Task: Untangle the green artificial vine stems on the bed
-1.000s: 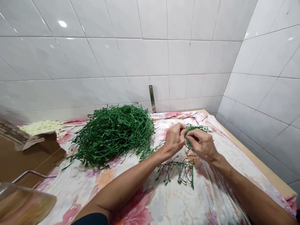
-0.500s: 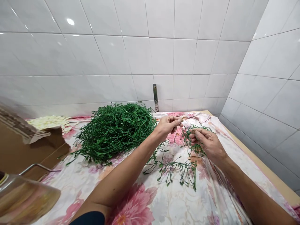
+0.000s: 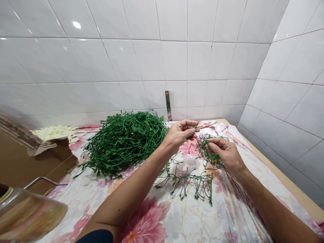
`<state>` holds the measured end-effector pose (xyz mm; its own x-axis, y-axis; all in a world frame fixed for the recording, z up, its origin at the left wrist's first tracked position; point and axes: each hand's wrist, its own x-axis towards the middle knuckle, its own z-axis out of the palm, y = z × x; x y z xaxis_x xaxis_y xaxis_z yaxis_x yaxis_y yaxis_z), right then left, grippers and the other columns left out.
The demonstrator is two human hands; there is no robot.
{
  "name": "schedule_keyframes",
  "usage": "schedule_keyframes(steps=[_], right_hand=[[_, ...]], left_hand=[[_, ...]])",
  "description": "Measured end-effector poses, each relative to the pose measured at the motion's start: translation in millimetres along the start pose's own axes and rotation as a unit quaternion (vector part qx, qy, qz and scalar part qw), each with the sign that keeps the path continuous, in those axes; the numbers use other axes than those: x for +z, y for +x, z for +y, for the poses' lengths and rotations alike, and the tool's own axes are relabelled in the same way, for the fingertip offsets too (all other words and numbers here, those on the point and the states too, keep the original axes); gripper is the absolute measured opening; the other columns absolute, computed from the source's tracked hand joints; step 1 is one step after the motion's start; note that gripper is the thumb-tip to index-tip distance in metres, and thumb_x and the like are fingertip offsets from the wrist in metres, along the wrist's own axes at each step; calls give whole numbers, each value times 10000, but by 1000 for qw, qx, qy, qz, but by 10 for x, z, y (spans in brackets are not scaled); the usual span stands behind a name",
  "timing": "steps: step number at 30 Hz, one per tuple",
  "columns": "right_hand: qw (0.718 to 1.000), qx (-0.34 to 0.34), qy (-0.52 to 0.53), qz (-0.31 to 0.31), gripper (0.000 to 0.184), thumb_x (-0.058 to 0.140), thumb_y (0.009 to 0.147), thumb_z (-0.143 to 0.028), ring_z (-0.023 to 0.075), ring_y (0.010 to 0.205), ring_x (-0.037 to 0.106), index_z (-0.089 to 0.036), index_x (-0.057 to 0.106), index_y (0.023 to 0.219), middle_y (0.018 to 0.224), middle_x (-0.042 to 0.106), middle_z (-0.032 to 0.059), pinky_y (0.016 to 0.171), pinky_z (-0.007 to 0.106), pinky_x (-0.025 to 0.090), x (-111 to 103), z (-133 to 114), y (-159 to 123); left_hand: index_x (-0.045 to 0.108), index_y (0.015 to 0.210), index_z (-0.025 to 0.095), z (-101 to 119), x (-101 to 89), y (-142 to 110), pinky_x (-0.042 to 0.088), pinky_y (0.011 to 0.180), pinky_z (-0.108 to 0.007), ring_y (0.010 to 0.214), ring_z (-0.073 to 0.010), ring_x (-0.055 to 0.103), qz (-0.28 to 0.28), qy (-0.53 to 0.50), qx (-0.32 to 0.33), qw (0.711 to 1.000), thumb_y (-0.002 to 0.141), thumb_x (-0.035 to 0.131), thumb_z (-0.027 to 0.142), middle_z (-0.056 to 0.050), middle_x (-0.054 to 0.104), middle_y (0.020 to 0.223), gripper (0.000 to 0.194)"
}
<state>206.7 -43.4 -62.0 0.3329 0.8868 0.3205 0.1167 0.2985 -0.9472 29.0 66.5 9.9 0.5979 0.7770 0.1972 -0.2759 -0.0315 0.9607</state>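
Note:
My left hand (image 3: 182, 133) is raised over the far part of the table, thumb and forefinger pinched on a small green stem (image 3: 196, 127). To its right, my right hand (image 3: 226, 152) is closed in a pinch; what sits between its fingertips is too small to make out. Just behind the right fingertips lies a small tangle of green stems (image 3: 206, 153). A row of loose green stems with knobbed tips (image 3: 192, 182) is spread on the cloth nearer to me. Left of my left forearm rises a large heap of the same thin, artificial-looking stems (image 3: 126, 143).
A floral cloth (image 3: 194, 222) covers the table against a white tiled wall (image 3: 174, 60). On the left are a torn cardboard box (image 3: 37, 168), a clear jar-like container (image 3: 30, 216) and a pile of pale yellow pieces (image 3: 54, 132). A metal strip (image 3: 168, 105) stands against the wall.
The fingers of my left hand have shifted slightly, and a bit of green now shows at their tips. My right fingertips have moved a little. The stems on the cloth lie as before.

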Motion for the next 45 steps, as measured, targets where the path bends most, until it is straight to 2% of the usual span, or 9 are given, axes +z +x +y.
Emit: schedule_keyframes(steps=[4,7,9,16,20,24,37,42,45], right_hand=[[996,-13,-87,12,323,744,851,-432,199,811,684,-167,756,1036,936,765,83,775,365,570,-35,11,7],[969,-100,-218,53,339,734,853,-382,277,1080,673,-185,736,1128,1179,732,120,941,467,543,-58,54,11],[954,-145,-256,65,353,710,878,-377,290,1133,655,-188,717,1175,1222,713,129,954,477,540,-45,64,-1],[983,-85,-148,-73,311,657,939,-421,215,954,689,-204,699,1158,1123,731,93,796,341,569,175,-94,-159],[983,-60,-116,-128,310,644,943,-437,166,754,631,-184,685,1116,923,708,56,670,291,540,273,-164,-213],[987,-29,-85,-135,306,644,926,-457,128,603,562,-175,706,1027,860,692,42,547,264,501,304,-164,-228],[992,-28,-40,-120,328,652,930,-471,125,560,545,-188,628,765,633,563,-18,563,271,496,263,-183,-230],[996,-15,67,-55,252,728,883,-432,116,538,569,-191,669,839,744,656,13,499,265,518,-27,-322,-78],[984,-55,152,78,203,814,788,-357,95,562,563,-200,693,836,762,659,2,482,215,514,-495,-392,144]], left_hand=[[638,1016,86,60,28,-38,534,678,-268,699,-154,719,6,-76,0,997,747,789,128,-84,744,857,312],[625,1015,87,82,47,-48,547,684,-283,697,-167,730,19,-105,-5,994,763,762,85,-69,734,829,287],[623,1019,91,95,60,-56,554,695,-292,707,-171,735,26,-111,-10,993,772,754,69,-70,734,843,280],[608,1001,100,77,187,-133,571,718,-299,745,-186,751,40,-114,-20,993,794,756,64,-59,720,820,257],[608,979,106,-3,313,-187,591,736,-311,754,-185,753,39,-126,-33,991,788,771,65,-46,703,815,255],[594,970,113,-67,396,-212,606,766,-327,785,-194,756,34,-144,-57,987,785,762,50,-52,704,824,258],[608,983,105,-105,305,-147,586,811,-341,789,-184,747,31,-105,-7,994,737,843,163,-46,695,837,345],[634,999,105,-16,253,-135,581,749,-320,785,-161,709,36,33,37,998,817,767,240,-75,686,918,263],[665,956,105,43,196,-141,552,727,-291,787,-153,681,14,145,61,987,845,711,226,-76,687,898,171]])
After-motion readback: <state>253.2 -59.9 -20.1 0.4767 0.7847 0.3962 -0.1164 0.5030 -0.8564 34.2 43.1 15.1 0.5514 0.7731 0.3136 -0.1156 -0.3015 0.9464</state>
